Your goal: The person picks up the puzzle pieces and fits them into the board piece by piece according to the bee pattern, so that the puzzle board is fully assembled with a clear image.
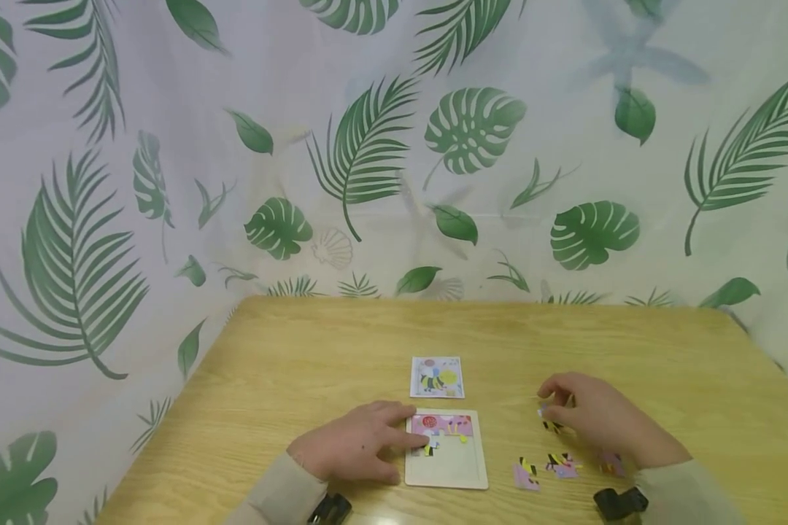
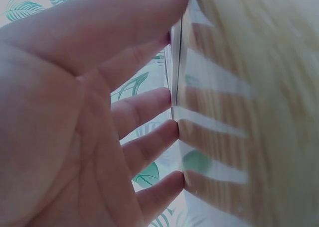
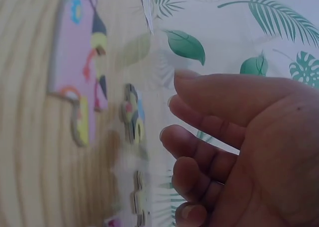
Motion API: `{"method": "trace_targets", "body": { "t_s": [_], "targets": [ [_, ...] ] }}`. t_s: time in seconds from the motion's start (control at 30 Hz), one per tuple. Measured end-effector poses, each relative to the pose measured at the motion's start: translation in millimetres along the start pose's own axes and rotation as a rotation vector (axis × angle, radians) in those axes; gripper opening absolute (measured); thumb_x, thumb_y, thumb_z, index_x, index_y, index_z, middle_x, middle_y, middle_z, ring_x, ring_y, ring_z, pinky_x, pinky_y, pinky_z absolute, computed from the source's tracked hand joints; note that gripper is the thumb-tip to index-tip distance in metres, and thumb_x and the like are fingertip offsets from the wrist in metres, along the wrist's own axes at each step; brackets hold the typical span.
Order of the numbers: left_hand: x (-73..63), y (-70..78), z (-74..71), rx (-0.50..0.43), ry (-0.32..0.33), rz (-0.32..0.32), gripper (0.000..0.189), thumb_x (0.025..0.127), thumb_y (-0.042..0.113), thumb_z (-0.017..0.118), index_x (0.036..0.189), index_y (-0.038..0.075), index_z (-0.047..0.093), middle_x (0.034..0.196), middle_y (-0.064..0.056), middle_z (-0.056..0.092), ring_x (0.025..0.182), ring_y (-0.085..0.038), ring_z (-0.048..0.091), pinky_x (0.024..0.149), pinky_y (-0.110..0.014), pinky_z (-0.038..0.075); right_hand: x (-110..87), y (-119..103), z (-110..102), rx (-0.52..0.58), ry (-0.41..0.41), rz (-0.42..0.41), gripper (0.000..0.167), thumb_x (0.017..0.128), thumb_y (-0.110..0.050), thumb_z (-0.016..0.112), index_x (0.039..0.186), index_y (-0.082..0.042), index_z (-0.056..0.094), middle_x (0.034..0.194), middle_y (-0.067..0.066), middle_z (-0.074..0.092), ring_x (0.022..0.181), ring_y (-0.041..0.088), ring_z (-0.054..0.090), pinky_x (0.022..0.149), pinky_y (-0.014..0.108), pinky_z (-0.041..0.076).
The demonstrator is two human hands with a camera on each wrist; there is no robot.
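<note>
A shallow puzzle tray [image 1: 449, 474] lies on the table with pink and bee-patterned pieces [image 1: 443, 425] fitted along its top and left. My left hand [image 1: 361, 441] rests at its left side, fingers extended, the index fingertip on the piece at the left. In the left wrist view, the fingertips [image 2: 172, 179] touch the table and the thumb is at the tray's edge. My right hand [image 1: 594, 412] hovers over a loose puzzle piece [image 1: 551, 425]. The right wrist view shows its fingers loosely bent, apart from the puzzle piece [image 3: 132, 113], with nothing between them.
Loose bee puzzle pieces lie right of the tray: one [image 1: 527, 472] nearest it, another [image 1: 562, 465] beside that, and one [image 1: 611, 463] by the right wrist. A printed picture card [image 1: 437, 377] lies behind the tray. Leaf-patterned cloth [image 1: 394, 182] hangs behind the wooden table [image 1: 302, 350].
</note>
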State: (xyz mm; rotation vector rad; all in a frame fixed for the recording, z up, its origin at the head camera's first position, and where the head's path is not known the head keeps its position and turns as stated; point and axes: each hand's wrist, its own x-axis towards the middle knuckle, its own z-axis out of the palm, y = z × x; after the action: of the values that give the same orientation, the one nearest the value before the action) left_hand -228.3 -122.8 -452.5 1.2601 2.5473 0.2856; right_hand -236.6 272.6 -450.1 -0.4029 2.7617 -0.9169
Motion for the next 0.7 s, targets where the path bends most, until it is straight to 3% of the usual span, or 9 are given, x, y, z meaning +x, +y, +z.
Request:
{"method": "trace_targets", "body": {
  "t_s": [0.33, 0.53, 0.7],
  "targets": [
    [-1.2, 2.3, -0.7, 0.015, -0.003, -0.014, 0.065, 0.091, 0.046, 0.071, 0.151, 0.035, 0.05, 0.163, -0.002, 0.03, 0.149, -0.025, 0.028, 0.118, -0.043, 0.027, -2.0, 15.0, -5.1, -0.015, -0.012, -0.007, 0.039, 0.091, -0.031, 0.076, 0.121, -0.009, 0.067, 0.111, 0.002, 0.063, 0.099, 0.02, 0.059, 0.082, 0.045, 0.053],
    [-0.3, 2.4, -2.9, 0.012, -0.001, -0.026, 0.067, 0.093, 0.048, 0.068, 0.154, 0.032, 0.045, 0.164, -0.002, 0.03, 0.149, -0.025, 0.028, 0.119, -0.043, 0.027, -2.5, 16.0, -3.8, -0.088, 0.011, -0.062, 0.041, 0.085, -0.034, 0.081, 0.119, -0.015, 0.069, 0.116, 0.002, 0.061, 0.109, 0.029, 0.058, 0.094, 0.055, 0.048],
    [-0.4, 1.8, -3.2, -0.008, -0.009, -0.025, 0.061, 0.095, 0.051, 0.064, 0.152, 0.037, 0.048, 0.164, -0.001, 0.029, 0.149, -0.025, 0.026, 0.119, -0.044, 0.026, -4.1, 14.7, -1.3, -0.13, 0.015, -0.099, 0.043, 0.081, -0.034, 0.084, 0.119, -0.02, 0.071, 0.12, 0.003, 0.058, 0.115, 0.036, 0.054, 0.095, 0.062, 0.045]
  ]
}}
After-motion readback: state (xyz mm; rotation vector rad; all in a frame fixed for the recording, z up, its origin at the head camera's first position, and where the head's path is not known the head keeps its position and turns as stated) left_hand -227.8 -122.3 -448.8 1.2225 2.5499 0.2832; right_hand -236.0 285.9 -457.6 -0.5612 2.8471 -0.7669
